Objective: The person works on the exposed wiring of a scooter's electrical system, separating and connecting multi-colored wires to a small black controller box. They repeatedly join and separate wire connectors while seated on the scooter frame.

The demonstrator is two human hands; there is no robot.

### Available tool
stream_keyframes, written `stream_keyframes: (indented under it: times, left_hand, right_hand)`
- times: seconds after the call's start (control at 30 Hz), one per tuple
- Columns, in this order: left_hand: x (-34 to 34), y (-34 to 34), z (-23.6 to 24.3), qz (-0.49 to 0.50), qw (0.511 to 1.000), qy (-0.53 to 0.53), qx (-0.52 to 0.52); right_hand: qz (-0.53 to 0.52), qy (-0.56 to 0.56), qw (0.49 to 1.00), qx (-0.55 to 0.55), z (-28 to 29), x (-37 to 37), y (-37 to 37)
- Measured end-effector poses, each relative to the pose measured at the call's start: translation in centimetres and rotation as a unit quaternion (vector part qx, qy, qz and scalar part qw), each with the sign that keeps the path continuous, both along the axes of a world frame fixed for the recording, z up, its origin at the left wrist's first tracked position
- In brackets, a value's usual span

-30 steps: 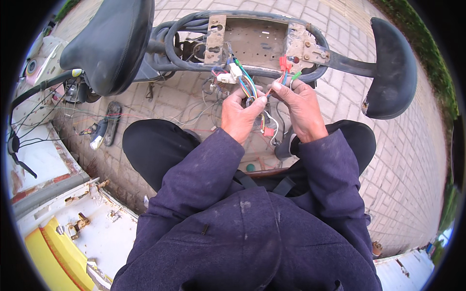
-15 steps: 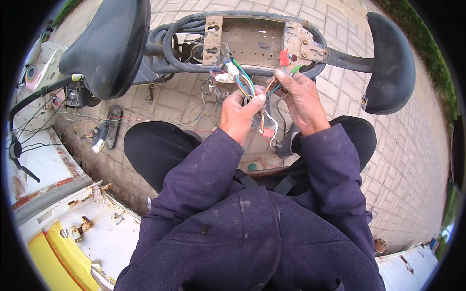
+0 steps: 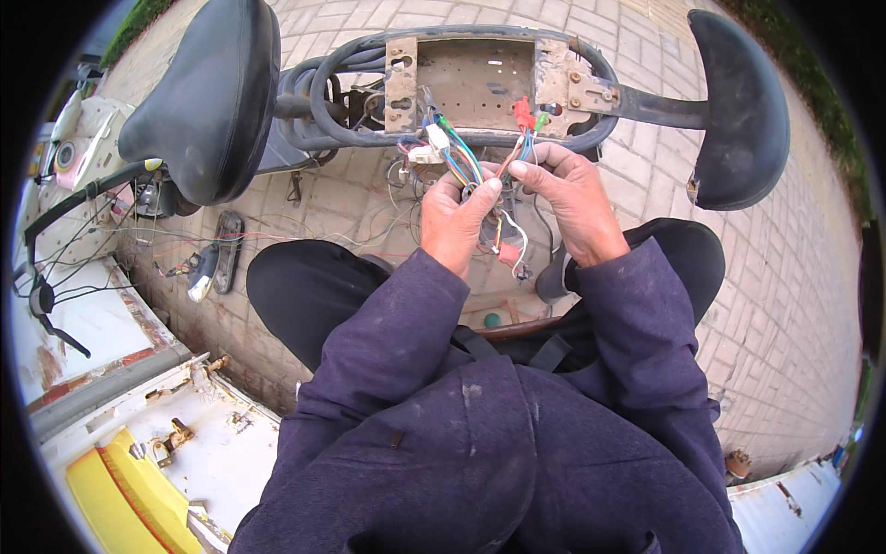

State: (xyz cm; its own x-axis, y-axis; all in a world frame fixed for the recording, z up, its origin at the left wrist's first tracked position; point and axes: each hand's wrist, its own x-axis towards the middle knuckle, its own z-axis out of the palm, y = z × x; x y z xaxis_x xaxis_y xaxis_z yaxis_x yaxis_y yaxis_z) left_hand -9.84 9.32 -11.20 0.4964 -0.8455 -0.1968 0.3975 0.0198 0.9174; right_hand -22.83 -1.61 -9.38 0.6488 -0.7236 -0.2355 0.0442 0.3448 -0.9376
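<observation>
Left hand (image 3: pixel 454 222): raised in front of the chest, back of the hand toward the camera, forearm in a worn dark blue sleeve (image 3: pixel 388 342) rising from the lower edge. Fingers were curled shut around a bundle of thin coloured wires (image 3: pixel 466 168), the thumb pressed against the strands near a small white plastic connector (image 3: pixel 434 140) just above the knuckles.

Right hand (image 3: pixel 574 205): held level with the left, the two nearly touching at the fingertips. Thumb and forefinger were pinched closed on the blue and green wire ends (image 3: pixel 528 146) just below a red connector (image 3: pixel 522 114); remaining fingers bent loosely.

Wiring: soft, plastic-insulated strands in red, green, blue, yellow and white, fanning upward from both hands and dangling slack below them.

Metal plate (image 3: pixel 480 78): directly beyond the fingertips; flat, rectangular, rusted and dusty, with bolt holes, framed by black steel tubing (image 3: pixel 325 106).

Black saddle (image 3: pixel 217 97): up and left of the left hand; smooth, rounded, padded. A second black padded piece (image 3: pixel 743 106) stood up and right of the right hand.

Ground: grey brick paving (image 3: pixel 784 277), scuffed and matt.
</observation>
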Motion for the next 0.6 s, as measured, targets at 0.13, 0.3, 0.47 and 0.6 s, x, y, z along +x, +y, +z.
stream_keyframes:
  times: [0.13,0.3,0.47,0.6]
  left_hand:
    - [0.48,-0.11,-0.4,-0.035,0.997,-0.071,0.02]
    - [0.59,-0.08,-0.47,-0.033,0.996,-0.072,0.029]
    - [0.64,-0.04,-0.12,-0.034,0.998,-0.05,0.035]
    - [0.55,-0.05,-0.05,-0.035,0.998,-0.048,0.03]
  right_hand:
    - [-0.008,0.001,1.0,-0.009,0.05,0.08,0.24]
    - [-0.004,-0.022,1.0,-0.014,0.05,0.23,0.36]
    - [-0.023,-0.047,0.998,-0.026,-0.3,0.53,0.39]
    - [-0.02,-0.051,0.998,-0.026,-0.32,0.58,0.44]
